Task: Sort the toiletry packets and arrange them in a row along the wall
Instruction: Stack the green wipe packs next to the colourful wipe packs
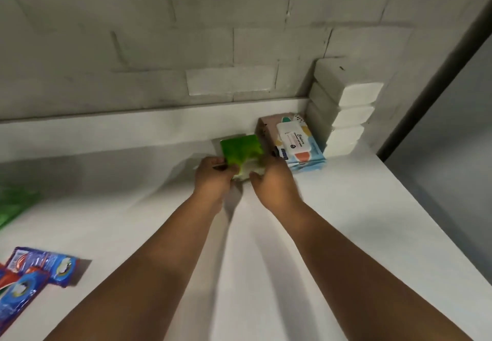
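Note:
A green packet [241, 149] lies on the white table [346, 221] near the wall, just left of a wet-wipes pack [294, 141] with a white lid. My left hand [213, 178] grips the green packet's near-left edge. My right hand [274, 181] holds its near-right edge, fingers curled round it. A stack of white packs [346, 112] stands in the corner to the right of the wipes. More packets lie far left: a green one [13, 205] and blue ones [45, 263].
A grey block wall [186, 48] runs behind the table, with a white ledge along its foot. The table's right edge [436, 207] drops off beside a dark vertical frame. Blue and red packets [16, 295] crowd the near-left corner.

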{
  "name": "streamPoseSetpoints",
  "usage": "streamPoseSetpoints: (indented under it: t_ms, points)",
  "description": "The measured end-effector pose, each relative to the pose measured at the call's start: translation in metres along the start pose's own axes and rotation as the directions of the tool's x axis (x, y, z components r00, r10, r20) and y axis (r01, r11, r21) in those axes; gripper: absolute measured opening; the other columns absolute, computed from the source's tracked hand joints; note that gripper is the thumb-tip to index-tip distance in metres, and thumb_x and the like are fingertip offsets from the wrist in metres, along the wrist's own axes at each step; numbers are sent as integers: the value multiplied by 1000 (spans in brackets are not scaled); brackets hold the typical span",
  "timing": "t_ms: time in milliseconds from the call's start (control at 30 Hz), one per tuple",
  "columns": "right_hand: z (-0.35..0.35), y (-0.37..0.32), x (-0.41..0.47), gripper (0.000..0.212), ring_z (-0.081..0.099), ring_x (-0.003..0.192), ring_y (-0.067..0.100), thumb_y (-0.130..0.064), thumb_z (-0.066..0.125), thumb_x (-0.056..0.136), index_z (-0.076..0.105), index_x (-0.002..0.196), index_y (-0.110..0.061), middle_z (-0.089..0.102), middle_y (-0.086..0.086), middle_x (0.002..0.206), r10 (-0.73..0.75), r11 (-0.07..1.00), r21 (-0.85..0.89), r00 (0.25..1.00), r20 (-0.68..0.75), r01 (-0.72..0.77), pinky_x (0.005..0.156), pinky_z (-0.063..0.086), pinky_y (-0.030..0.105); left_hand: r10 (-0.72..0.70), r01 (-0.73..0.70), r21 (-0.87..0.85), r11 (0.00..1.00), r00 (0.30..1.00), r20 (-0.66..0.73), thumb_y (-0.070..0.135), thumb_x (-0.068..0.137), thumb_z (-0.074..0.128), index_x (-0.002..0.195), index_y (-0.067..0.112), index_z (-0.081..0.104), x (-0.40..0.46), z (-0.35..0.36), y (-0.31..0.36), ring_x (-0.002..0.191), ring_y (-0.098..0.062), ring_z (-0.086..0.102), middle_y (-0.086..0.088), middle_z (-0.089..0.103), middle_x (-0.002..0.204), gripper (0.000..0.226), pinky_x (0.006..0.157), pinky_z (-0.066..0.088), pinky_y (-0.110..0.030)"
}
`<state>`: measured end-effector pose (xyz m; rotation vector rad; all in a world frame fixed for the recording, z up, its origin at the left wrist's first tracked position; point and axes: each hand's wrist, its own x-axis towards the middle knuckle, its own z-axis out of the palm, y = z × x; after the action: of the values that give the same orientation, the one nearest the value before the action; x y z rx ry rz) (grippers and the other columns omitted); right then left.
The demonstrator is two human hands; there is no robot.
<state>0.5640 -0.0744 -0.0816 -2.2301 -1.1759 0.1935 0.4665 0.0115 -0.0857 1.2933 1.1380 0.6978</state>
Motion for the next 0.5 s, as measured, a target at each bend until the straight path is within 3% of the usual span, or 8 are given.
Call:
streamPoseSetpoints:
  t_ms: [100, 200, 267, 333, 433, 500]
  points:
    - [12, -3, 11, 37, 57, 107, 35, -24, 52, 90, 58, 120, -3, 57, 20, 121, -26, 997, -68, 1000, -15, 25, 91, 45, 34, 64, -55, 153, 987, 996, -54, 30, 65, 70, 63, 17, 65, 14, 4, 4, 69, -26, 69, -4, 71, 70, 14, 74, 59, -47]
    - [22, -11, 17, 32, 53, 111, 39, -13, 47, 93, 57, 120, 1, 53, 22, 125, -21, 977, -213, 999, -27, 15, 93, 43, 38, 131, -100, 258, 961, 986, -107, 25, 77, 70, 62, 16, 58, 24, 9, 5, 66, -24, 63, -3, 65, 66, 21, 64, 49, -36]
    - [26, -17, 17, 28, 57, 99, 43, -2, 49, 83, 63, 107, 2, 59, 24, 113, -65, 953, -303, 993, -95, 33, 80, 50, 43, 158, -113, 305, 946, 979, -129, 26, 80, 70, 75, 17, 61, 29, 10, 2, 72, -22, 63, 0, 65, 73, 13, 64, 45, -29]
    - [33, -20, 20, 29, 62, 78, 42, -4, 42, 73, 69, 83, 2, 65, 23, 89, -84, 943, -330, 987, -138, 34, 67, 53, 43, 182, -123, 344, 931, 973, -144, 30, 82, 69, 89, 15, 65, 36, 11, -3, 79, -20, 63, 0, 68, 84, 17, 69, 46, -28]
    - [40, -16, 27, 40, 62, 71, 39, -9, 29, 71, 68, 73, 0, 64, 20, 77, -71, 942, -336, 989, -127, 25, 63, 55, 40, 227, -168, 371, 913, 966, -121, 31, 83, 70, 91, 14, 68, 41, 13, -6, 81, -20, 64, -2, 71, 87, 19, 74, 50, -30]
    - [39, -18, 28, 31, 62, 72, 39, -6, 38, 71, 68, 71, 1, 64, 20, 77, -19, 930, -366, 997, -70, -8, 66, 55, 41, 232, -181, 359, 916, 967, -106, 32, 82, 70, 86, 15, 70, 44, 14, -8, 80, -20, 66, -2, 72, 84, 17, 74, 51, -32]
